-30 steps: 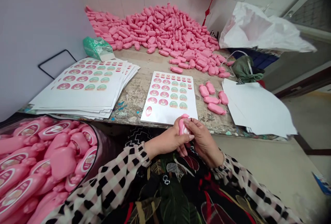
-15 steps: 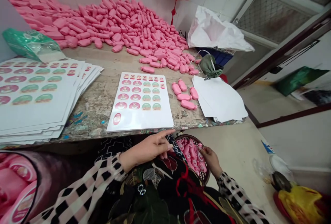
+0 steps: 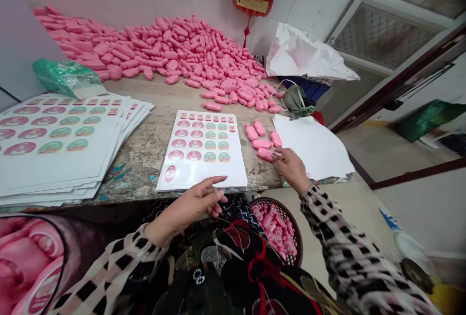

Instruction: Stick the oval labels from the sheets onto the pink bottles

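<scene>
Pink bottle meets right hand near front edge of bench

Thumb and fingers of the right hand touch the bottle's right end; whether they grip it cannot be told. It lies right of the label sheet, with four more bottles just behind it. The left hand hovers by the front edge, before the sheet, index finger extended, the others loosely curled. White paper lies at the right front corner. A sheet stack covers the left end, a green bag on its rear. A heap rises along the back edge; a basket of labelled bottles shows below the front edge.
</scene>
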A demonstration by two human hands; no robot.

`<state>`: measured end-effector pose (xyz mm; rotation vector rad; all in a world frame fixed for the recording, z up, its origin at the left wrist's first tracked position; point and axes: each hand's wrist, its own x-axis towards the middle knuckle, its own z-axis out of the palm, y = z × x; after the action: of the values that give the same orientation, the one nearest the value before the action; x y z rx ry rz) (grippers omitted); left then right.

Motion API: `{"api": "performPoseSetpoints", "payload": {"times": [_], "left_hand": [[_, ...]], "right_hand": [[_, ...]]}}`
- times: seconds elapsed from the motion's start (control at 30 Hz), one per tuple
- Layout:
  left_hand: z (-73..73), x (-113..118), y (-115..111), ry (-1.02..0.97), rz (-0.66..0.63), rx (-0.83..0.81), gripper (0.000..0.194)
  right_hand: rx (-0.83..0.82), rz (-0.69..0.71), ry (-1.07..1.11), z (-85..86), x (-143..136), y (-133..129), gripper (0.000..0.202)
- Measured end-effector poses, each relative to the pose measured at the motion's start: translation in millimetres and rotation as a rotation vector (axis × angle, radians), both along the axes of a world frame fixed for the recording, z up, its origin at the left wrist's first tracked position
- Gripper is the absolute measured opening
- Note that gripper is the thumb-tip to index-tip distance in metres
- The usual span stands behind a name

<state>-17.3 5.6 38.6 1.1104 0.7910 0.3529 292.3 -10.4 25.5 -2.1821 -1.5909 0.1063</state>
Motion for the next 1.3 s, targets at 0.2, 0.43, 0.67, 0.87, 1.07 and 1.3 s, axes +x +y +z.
{"api": "performPoseSetpoints", "payload": {"times": [0.2,0.43,0.67,0.87,1.07,1.3], "left_hand": [[-3.1,-28.9,-5.2,-0.039,0.104,-0.040,0.056],[-16.0,-43.7,-10.1,-0.174,0.251,-0.203,0.050],[-23.3,-50.4,-2.0,-0.330,0.109,-0.519,0.071],[-17.0,-71.8,-10.6,-0.407,0.253,-0.498,0.045],[-19.9,-74.7,-16.8,-0.121,0.608,-0.152,0.040],[-27.3,-77.2,-5.6,0.647,0.550,0.851,0.038]], "right_hand": [[-0.266,0.058,-0.157,-6.1,2.4,27.3,0.042],[-0.217,0.253,0.080,9.1,-45.0,22.0,0.042],[-0.391,1.066,0.278,59.7,-171.6,22.8,0.028],[-0.066,0.777,0.302,24.9,-200.6,67.3,0.028],[-0.102,0.589,0.096,-13.5,-213.8,77.9,0.021],[-0.081,0.566,-0.039,-12.0,-223.4,72.6,0.021]]}}
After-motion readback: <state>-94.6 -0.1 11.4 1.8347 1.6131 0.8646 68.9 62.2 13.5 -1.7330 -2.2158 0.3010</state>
